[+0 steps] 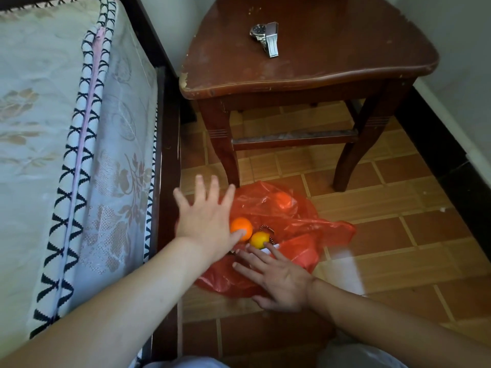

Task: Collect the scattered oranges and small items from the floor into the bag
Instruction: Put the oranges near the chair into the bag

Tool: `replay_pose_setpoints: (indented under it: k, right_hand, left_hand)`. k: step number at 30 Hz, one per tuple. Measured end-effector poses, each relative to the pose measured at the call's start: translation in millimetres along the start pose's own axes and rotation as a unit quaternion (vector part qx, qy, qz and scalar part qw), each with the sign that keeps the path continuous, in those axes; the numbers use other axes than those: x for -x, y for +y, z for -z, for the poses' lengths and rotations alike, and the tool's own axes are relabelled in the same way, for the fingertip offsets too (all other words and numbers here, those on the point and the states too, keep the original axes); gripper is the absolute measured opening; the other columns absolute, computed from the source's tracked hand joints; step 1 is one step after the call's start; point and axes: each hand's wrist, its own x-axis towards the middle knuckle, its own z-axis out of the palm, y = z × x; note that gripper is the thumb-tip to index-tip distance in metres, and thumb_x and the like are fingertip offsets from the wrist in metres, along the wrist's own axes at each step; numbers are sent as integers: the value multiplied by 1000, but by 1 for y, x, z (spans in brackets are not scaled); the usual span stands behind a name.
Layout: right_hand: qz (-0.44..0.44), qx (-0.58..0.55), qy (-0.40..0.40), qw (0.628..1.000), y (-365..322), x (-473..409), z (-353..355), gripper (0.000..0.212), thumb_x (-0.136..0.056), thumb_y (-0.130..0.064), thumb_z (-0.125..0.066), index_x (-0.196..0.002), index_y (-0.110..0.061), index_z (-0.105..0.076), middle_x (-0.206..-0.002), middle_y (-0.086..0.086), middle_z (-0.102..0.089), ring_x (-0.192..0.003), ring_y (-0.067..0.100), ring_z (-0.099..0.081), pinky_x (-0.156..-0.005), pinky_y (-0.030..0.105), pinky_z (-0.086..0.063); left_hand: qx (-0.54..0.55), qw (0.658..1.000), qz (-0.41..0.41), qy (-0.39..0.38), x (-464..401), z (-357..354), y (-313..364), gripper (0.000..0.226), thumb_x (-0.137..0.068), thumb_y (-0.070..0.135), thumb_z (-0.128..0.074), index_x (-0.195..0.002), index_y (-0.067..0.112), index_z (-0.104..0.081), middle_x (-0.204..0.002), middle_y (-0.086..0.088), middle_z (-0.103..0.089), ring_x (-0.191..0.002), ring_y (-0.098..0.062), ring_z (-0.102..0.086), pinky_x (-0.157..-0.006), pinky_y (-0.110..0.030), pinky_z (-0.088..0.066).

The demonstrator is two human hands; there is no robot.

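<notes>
Both hands, left hand (206,221) at nine o'clock and right hand (276,277) at six, fingers spread wide, likely corralling two oranges (241,228) on the bag (305,224).

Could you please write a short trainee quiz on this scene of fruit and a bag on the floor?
1. True or false: the wristwatch lies on the floor.
2. What does the left hand touch with its thumb? A) the deeper orange B) the chair leg C) the mattress
3. Fill in: the right hand rests with straight fingers on the red ____.

Key
1. False: it lies on the wooden chair.
2. A.
3. Bag; a fingertip meets the yellower orange.
</notes>
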Motion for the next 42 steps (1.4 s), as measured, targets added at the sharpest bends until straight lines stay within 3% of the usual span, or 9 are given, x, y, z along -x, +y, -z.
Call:
replay_pose_setpoints:
  k: [5, 9, 15, 18, 22, 30, 35, 38, 42]
  right_hand:
    - [-28, 15, 50, 998, 25, 0, 31, 78, -101, -66, -31, -165, -23, -15, -173, 9, -9, -160, 28, 0, -126, 59, -8]
    - [-51, 78, 67, 993, 57, -9, 50, 78, -102, -67, -26, -165, -22, -17, -173, 7, -4, -160, 28, 6, -126, 60, -1]
    - [-136, 111, -40, 984, 122, -33, 41, 83, -99, -72, -19, -165, -27, 5, -172, 4, 13, -156, 31, 18, -124, 64, 4]
    - [-208, 20, -67, 976, 140, -34, 38, 88, -96, -77, -23, -165, -31, 4, -173, 0, 10, -157, 27, 16, -125, 62, 2]
    - [-284, -135, -5, 949, 142, -34, 43, 86, -94, -82, -25, -165, -35, -12, -173, -6, -4, -159, 23, 5, -125, 57, 0]
    - [-198, -46, -37, 978, 104, -52, 20, 115, -81, -84, -53, -165, -28, 3, -172, -2, 13, -158, 28, 14, -124, 66, 3]
    - [-211, -79, -49, 973, 102, -34, 3, 127, -75, -85, -57, -163, -27, 13, -172, -2, 17, -158, 26, 16, -125, 63, 2]
    - [-226, -86, -41, 969, 102, -15, -6, 131, -72, -84, -60, -163, -28, 16, -173, -2, 14, -159, 25, 12, -126, 62, -1]
    - [-244, -100, -53, 963, 101, 6, -18, 136, -70, -81, -65, -161, -27, 20, -172, -3, 18, -158, 24, 14, -126, 58, 4]
  left_hand:
    - [-35, 986, -11, -160, -1, -46, -5, 116, -81, 90, -40, -163, 29, 14, -171, -12, 18, -156, -44, 13, -116, -76, -15]
    - [-63, 985, -18, -157, -3, -55, -7, 118, -80, 90, -43, -163, 28, 13, -170, -12, 21, -155, -45, 15, -117, -75, -13]
    - [-96, 976, -44, -188, -1, -67, -10, 99, -89, 82, -41, -165, 32, -3, -170, -14, 19, -154, -48, 16, -117, -76, -13]
    - [-108, 970, -56, -212, -2, -69, -8, 86, -93, 78, -41, -162, 32, -21, -171, -14, 16, -154, -49, 16, -116, -77, -12]
    - [-91, 958, -72, -261, -3, -70, -6, 70, -99, 70, -38, -155, 29, -42, -172, -11, 10, -154, -48, 15, -116, -77, -10]
    - [2, 962, -60, -266, -1, -59, 3, 56, -106, 60, -34, -139, 23, -61, -171, -11, -12, -157, -44, 2, -118, -74, -8]
    - [67, 987, 4, -146, -5, -67, 1, 66, -105, 59, -35, -161, 24, -25, -167, -12, -19, -156, -42, -8, -118, -70, -18]
    - [37, 989, 32, -140, -7, -78, -8, 87, -99, 67, -41, -165, 23, -4, -171, -12, -8, -157, -41, -3, -121, -67, -16]
    - [-1, 986, 30, -162, -3, -88, -10, 96, -96, 74, -38, -165, 19, -1, -171, -14, -6, -157, -41, -1, -124, -62, -12]
